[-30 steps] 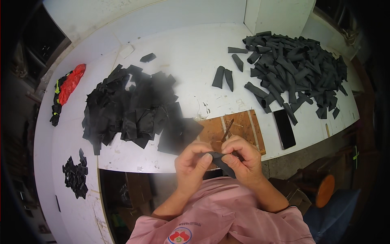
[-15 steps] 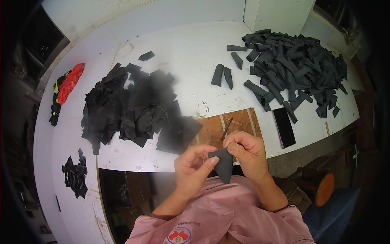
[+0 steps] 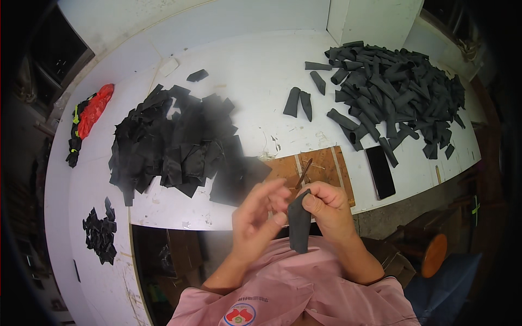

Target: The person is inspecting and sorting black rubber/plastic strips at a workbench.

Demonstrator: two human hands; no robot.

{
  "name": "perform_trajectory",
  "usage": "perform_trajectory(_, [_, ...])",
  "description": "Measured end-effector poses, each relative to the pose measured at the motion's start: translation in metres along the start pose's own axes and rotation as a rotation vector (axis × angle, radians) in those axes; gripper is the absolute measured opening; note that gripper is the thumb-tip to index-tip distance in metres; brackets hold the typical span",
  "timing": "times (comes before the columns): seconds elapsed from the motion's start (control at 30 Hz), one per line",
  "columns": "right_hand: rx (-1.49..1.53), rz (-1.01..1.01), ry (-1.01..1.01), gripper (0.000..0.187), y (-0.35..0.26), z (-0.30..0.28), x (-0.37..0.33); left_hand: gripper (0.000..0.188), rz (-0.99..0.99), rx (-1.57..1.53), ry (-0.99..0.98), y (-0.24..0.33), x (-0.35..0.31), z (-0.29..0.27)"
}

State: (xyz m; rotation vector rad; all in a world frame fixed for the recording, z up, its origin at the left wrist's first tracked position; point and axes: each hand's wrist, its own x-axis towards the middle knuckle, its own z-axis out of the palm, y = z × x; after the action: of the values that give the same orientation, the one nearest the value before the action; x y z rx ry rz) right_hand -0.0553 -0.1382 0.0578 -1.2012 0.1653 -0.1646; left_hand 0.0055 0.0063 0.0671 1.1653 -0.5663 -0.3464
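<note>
Pinched between the thumb and fingers of my right hand (image 3: 328, 209) hangs a dark grey fabric sleeve (image 3: 299, 225), narrow and tapering downward. My left hand (image 3: 260, 214) is just to its left, fingers apart and slightly blurred, holding nothing. Just beyond the hands, a thin brown pointed tool (image 3: 305, 171) stands up at a slant over a brown board (image 3: 329, 163) at the table's front edge. Whether the tool is fixed to the board is hidden by my hands.
A large heap of dark fabric sleeves (image 3: 402, 92) covers the table's right side, a phone (image 3: 380, 173) in front of it. Flat black fabric pieces (image 3: 179, 141) are piled on the left. Smaller black scraps (image 3: 100, 236) and a red plastic bag (image 3: 97, 111) lie farther left. An orange-topped stool (image 3: 435, 255) stands below right.
My left hand has let go of the fabric sleeve and opened beside it. The sleeve now hangs narrower and a little lower from my right hand.
</note>
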Motion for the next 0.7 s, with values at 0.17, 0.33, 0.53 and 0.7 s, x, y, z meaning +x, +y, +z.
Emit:
perform_trajectory(0.17, [0.248,0.150,-0.082,0.012,-0.004,0.004,0.004,0.033,0.090,0.133,-0.238,0.000,0.021,-0.011])
perform_trajectory(0.33, [0.308,0.174,-0.103,0.013,0.002,0.002,0.006,0.026,0.119,0.099,-0.269,-0.005,0.022,-0.010])
perform_trajectory(0.53, [-0.151,-0.121,0.107,0.008,-0.003,0.008,0.003,0.019,0.072,-0.034,0.159,-0.004,0.013,0.000])
perform_trajectory(0.7, [-0.208,-0.256,0.205,0.007,-0.004,0.013,0.000,0.010,-0.094,-0.084,0.168,-0.010,-0.001,0.008])
